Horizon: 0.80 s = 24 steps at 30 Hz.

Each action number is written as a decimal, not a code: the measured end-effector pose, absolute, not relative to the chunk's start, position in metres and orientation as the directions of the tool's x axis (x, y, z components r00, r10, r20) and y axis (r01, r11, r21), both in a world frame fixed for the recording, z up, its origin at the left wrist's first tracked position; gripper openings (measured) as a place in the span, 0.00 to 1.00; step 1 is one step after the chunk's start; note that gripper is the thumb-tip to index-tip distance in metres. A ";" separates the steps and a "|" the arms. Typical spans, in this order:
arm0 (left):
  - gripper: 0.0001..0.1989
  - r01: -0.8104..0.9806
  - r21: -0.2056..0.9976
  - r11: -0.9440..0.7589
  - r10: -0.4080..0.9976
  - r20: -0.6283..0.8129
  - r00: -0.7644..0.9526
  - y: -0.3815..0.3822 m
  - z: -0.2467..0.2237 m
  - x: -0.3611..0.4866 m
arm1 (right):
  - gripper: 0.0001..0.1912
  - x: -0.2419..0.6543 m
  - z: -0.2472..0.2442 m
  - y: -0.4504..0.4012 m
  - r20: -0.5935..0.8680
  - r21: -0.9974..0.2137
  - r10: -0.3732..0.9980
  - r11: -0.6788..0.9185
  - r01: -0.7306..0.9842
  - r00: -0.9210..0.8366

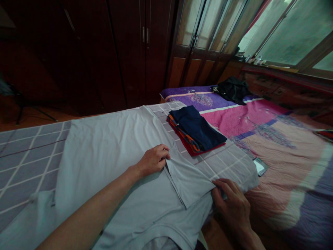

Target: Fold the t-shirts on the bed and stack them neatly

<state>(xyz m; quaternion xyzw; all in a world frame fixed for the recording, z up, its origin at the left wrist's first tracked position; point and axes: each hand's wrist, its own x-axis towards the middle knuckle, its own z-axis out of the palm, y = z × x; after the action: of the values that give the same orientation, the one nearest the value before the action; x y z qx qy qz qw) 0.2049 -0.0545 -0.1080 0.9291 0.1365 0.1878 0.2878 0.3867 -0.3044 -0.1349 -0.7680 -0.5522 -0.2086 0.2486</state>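
Observation:
A light grey shirt (111,146) lies spread over a checked grey cloth, its neckline toward me at the bottom. My left hand (155,159) is closed on the shirt fabric near the inner end of a sleeve. At the sleeve's outer corner, my right hand (230,201) pinches the fabric between thumb and fingers. The sleeve is stretched between the two hands. Just beyond it sits a stack of folded clothes (197,128), dark blue on top with orange and red layers below.
The checked bedding (28,152) runs left. A pink and purple quilt (273,149) covers the right side, with a dark garment (232,89) and a small flat item (260,166) on it. Dark wardrobes (135,62) stand behind; a tripod (28,104) is at far left.

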 end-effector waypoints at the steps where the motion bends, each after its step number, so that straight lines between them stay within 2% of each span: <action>1: 0.15 0.140 0.569 -0.810 0.348 0.275 0.896 -0.056 -0.109 0.205 | 0.06 0.387 -0.136 -0.304 0.584 -0.152 0.750 -0.276 0.949 0.311; 5: 0.15 0.149 0.516 -0.844 0.336 0.291 0.895 -0.057 -0.110 0.207 | 0.09 0.388 -0.139 -0.305 0.554 -0.143 0.793 -0.208 0.968 0.252; 10: 0.15 0.180 0.483 -0.857 0.347 0.284 0.894 -0.055 -0.111 0.208 | 0.07 0.394 -0.132 -0.306 0.557 -0.103 0.768 -0.313 0.944 0.316; 12: 0.17 0.166 0.458 -0.873 0.322 0.287 0.902 -0.056 -0.112 0.208 | 0.09 0.391 -0.123 -0.300 0.583 -0.119 0.769 -0.237 0.964 0.261; 15: 0.20 0.111 0.432 -0.895 0.255 0.291 0.922 -0.058 -0.113 0.209 | 0.14 0.378 -0.112 -0.282 0.537 -0.089 0.843 0.025 0.996 0.027; 17: 0.20 0.078 0.448 -0.890 0.235 0.307 0.922 -0.058 -0.113 0.208 | 0.14 0.372 -0.108 -0.268 0.463 -0.048 0.884 0.092 0.995 -0.059; 19: 0.21 0.071 0.491 -0.868 0.267 0.342 0.901 -0.058 -0.112 0.208 | 0.11 0.369 -0.108 -0.257 0.458 -0.030 0.889 0.011 0.999 0.003; 21: 0.21 0.083 0.552 -0.830 0.338 0.379 0.861 -0.056 -0.112 0.208 | 0.12 0.368 -0.107 -0.250 0.512 -0.058 0.853 -0.077 0.995 0.096; 24: 0.16 0.089 0.587 -0.804 0.371 0.380 0.847 -0.052 -0.112 0.208 | 0.10 0.363 -0.104 -0.245 0.474 -0.133 0.877 -0.009 0.991 0.072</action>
<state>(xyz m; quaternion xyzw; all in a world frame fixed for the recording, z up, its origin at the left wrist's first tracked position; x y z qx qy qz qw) 0.2080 -0.0525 -0.1125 0.9174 0.1255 0.2464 0.2864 0.3628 -0.2450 -0.1044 -0.6984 -0.6689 -0.1297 0.2192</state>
